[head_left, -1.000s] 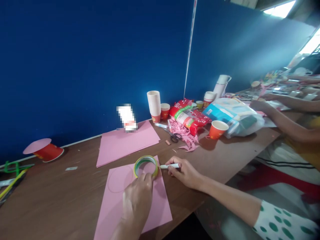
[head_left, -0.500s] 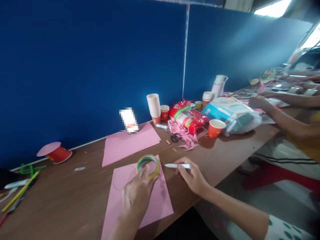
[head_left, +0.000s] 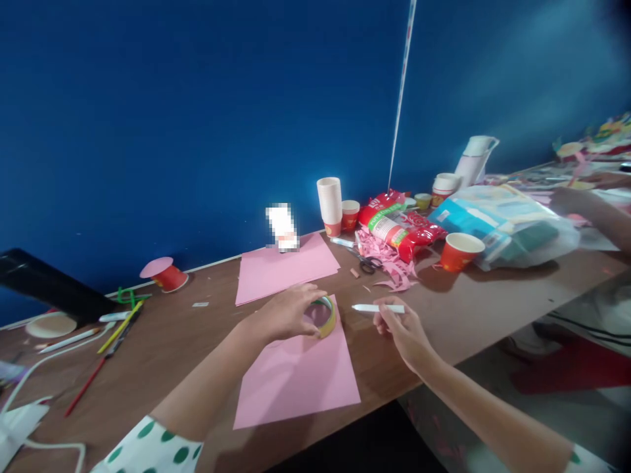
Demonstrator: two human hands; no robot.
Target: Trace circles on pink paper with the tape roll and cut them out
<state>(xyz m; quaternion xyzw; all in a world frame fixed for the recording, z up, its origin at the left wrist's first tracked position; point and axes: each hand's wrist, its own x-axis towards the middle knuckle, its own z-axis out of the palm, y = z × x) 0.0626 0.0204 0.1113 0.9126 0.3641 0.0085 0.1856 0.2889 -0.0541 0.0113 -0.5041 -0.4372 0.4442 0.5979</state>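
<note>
On my feed, the left hand (head_left: pixel 292 313), half-curled, holds a round yellow tape roll (head_left: pixel 330 324) at one o'clock on a pink paper sheet (head_left: pixel 302 386); at two, the right hand (head_left: pixel 405 334) pinches a slim white pen (head_left: pixel 365 307).

Wall (head_left: pixel 197 98) deep blue, bench (head_left: pixel 162 355) brown. Front sheet (head_left: pixel 300 387) plain pink; sheet stack (head_left: pixel 286 268) and paper shreds (head_left: pixel 394 270) also pink. Tape roll (head_left: pixel 330 323) yellow, green on inner ring. Pen (head_left: pixel 365 307) white. Left sleeve (head_left: pixel 156 450) white with green dots. Tall cup stack (head_left: pixel 329 200) white, red at bottom. Big upright cup (head_left: pixel 456 259) orange-red, small yellow marks, pale inside. Cup at left (head_left: pixel 170 278) red, disc (head_left: pixel 156 267) on it pink. Shiny packet (head_left: pixel 411 246) red, green band, white lettering. Pack (head_left: pixel 461 217) in see-through bag (head_left: pixel 562 233) light blue and white. Scissors handles (head_left: pixel 369 265) black. Flask (head_left: pixel 472 165) whitish. Large cylinder (head_left: pixel 54 284) black. Wire shape (head_left: pixel 129 297) bright green. Thin stick (head_left: pixel 118 330) yellow. Cable (head_left: pixel 44 358) white.
</note>
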